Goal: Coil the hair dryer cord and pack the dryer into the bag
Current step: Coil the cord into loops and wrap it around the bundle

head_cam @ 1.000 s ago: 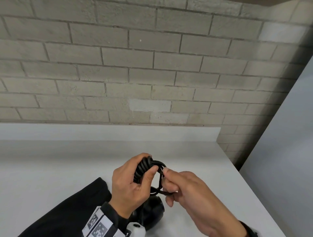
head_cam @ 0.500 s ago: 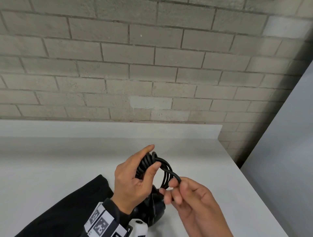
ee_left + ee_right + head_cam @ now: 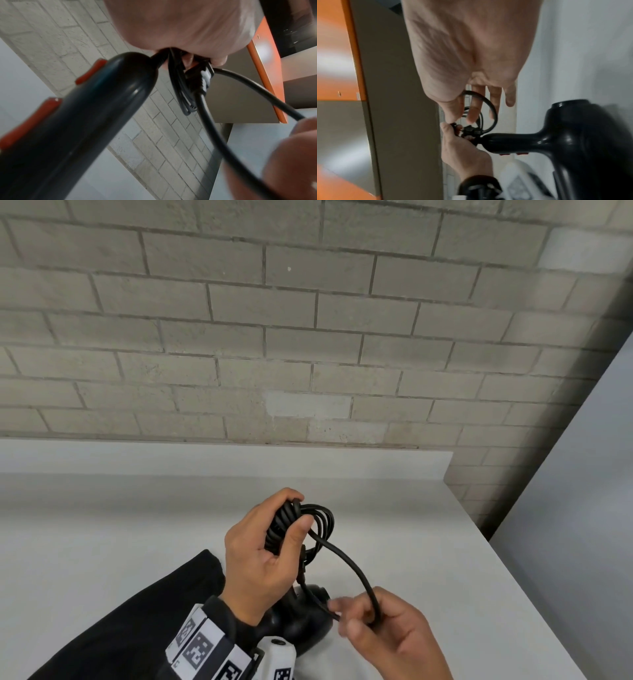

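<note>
My left hand (image 3: 263, 556) grips a bundle of black coiled cord (image 3: 291, 523) above the white table, thumb pressed over the loops. One loose loop of the cord (image 3: 352, 566) runs down to my right hand (image 3: 380, 628), which pinches it between thumb and fingers. The black hair dryer (image 3: 305, 621) hangs below my left hand by its cord; in the left wrist view its handle (image 3: 82, 121) with red switches fills the lower left. The right wrist view shows the dryer (image 3: 556, 138) sideways under both hands. No bag is recognisable in any view.
The white table (image 3: 102, 542) stands against a grey brick wall (image 3: 308, 337), its right edge running diagonally beside a grey panel (image 3: 582, 508). An orange and beige cabinet (image 3: 267, 67) shows in the wrist views.
My right hand has drawn a loop of cord down and to the right, away from the coil. The left hand keeps its grip on the bundle.
</note>
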The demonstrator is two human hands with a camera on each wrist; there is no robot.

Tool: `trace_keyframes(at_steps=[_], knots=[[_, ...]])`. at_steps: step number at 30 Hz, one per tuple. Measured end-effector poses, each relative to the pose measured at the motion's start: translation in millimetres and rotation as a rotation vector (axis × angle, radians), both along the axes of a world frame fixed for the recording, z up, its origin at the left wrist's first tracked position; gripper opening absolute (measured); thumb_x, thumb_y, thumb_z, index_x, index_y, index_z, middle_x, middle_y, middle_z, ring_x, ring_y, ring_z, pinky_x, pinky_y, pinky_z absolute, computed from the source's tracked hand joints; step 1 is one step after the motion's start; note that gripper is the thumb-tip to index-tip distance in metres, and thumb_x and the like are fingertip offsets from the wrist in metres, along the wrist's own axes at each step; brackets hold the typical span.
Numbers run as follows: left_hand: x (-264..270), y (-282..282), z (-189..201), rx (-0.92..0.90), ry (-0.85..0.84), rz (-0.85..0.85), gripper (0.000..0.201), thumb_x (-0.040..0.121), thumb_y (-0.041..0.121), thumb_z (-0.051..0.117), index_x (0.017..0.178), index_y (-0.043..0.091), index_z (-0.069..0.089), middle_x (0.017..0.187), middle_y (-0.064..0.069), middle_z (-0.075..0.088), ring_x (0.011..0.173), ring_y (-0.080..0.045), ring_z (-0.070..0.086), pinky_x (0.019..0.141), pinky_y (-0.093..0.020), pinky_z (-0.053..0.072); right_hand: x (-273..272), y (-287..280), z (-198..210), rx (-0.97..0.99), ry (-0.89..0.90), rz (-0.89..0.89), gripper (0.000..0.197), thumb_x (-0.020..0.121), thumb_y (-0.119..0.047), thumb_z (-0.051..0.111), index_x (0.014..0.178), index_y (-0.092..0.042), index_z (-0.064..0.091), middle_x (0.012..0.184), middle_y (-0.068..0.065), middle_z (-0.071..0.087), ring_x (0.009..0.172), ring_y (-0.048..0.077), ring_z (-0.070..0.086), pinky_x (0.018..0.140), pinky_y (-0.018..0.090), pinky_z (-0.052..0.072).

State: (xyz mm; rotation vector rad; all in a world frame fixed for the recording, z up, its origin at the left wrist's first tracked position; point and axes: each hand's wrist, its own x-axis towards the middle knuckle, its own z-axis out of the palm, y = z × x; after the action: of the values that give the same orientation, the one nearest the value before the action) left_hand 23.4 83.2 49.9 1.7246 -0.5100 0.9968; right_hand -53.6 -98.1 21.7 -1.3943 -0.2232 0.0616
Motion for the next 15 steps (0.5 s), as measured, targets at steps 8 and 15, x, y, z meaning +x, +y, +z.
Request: trace_keyframes(at_steps=[8,15], knots=[[0,-1,0,0.036,0.001,-0.028,0.029,0.094,0.045,0.056,0.105,0.018,0.063,0.076,0.009,0.063,0.065,-0.006,0.060,0.059,-0.019,0.048,-5,-1,20,0.286,0.017,-0.247,0.066,0.051,-0.066,0.082,0.076,-0.007,0.068,0.035,0.005,0.033,0.028,0.021,0.041,0.042,0.037,0.050],[-2,2,4,-0.020,0.021,-0.036,0.032,0.094,0.049,0.055,0.114,0.025,0.061,0.080,0.007,0.063,0.062,-0.010,0.060,0.057,-0.016,0.048,-6,-33,18,-0.308,-0.127,-0.328,0.018,0.075,-0.032,0.081,0.068,-0.017,0.073,0.047,0.000,0.040,0.046,0.012,0.036,0.049,0.023,0.029]])
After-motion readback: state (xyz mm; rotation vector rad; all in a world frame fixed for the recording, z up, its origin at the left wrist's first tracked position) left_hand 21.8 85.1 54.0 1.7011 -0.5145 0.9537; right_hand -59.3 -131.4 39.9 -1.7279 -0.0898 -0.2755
